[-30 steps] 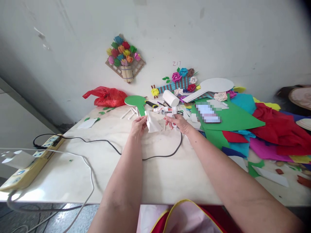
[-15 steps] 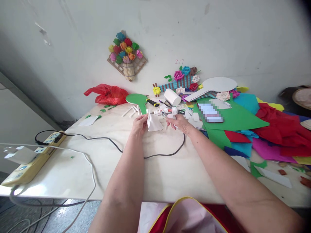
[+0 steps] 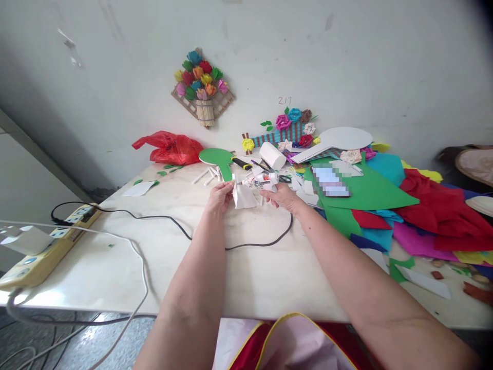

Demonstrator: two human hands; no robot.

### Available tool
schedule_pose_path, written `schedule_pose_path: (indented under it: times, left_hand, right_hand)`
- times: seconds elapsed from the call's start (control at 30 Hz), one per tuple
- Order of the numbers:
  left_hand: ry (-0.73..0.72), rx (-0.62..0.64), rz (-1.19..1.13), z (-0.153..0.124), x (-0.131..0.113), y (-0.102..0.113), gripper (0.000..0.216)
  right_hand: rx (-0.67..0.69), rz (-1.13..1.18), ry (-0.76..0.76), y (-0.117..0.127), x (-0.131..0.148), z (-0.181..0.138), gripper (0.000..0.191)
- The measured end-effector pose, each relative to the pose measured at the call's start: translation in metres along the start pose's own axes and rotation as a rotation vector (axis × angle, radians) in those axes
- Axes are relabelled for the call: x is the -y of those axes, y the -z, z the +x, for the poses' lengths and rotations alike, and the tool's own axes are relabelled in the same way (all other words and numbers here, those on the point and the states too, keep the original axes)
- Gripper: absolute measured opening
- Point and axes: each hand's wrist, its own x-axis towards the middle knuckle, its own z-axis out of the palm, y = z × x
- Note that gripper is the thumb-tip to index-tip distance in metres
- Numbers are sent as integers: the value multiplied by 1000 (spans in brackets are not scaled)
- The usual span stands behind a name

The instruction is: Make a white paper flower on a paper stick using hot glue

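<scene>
My left hand [image 3: 222,196] pinches a piece of white crepe-like paper [image 3: 244,197] by its upper left edge, and the sheet hangs down to the right. My right hand [image 3: 280,197] is closed around a white glue gun [image 3: 269,180], its nozzle pointing left at the paper's upper edge. Whether the nozzle touches the paper, I cannot tell. From the glue gun a black cord [image 3: 265,244] loops over the table to the left. Just behind the hands lie a yellow-and-black utility knife [image 3: 242,164], a white paper roll [image 3: 272,155] and a green paddle-shaped piece [image 3: 216,156].
On the left edge sits a yellow power strip [image 3: 42,259] with cables. A red plastic bag [image 3: 175,149] rests by the wall. To the right are a phone [image 3: 330,181], green card [image 3: 370,192] and heaped coloured paper [image 3: 442,210]. A paper flower bouquet [image 3: 204,82] hangs on the wall.
Both hands keep almost the same pose, with the glue gun still at the paper's upper edge. The view has shifted slightly.
</scene>
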Motion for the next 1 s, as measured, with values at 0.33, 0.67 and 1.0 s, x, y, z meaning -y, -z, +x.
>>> schedule_pose_path:
  times: [0.33, 0.67, 1.0]
  left_hand:
    - [7, -1, -17, 2, 0, 1, 21]
    - [37, -2, -19, 1, -1, 0, 17]
    - [65, 36, 29, 1, -2, 1, 17]
  right_hand:
    - [14, -57, -11, 0, 1, -1, 36]
    - [0, -84, -22, -1, 4, -1, 27]
    - [-38, -114, -2, 0, 2, 3, 34]
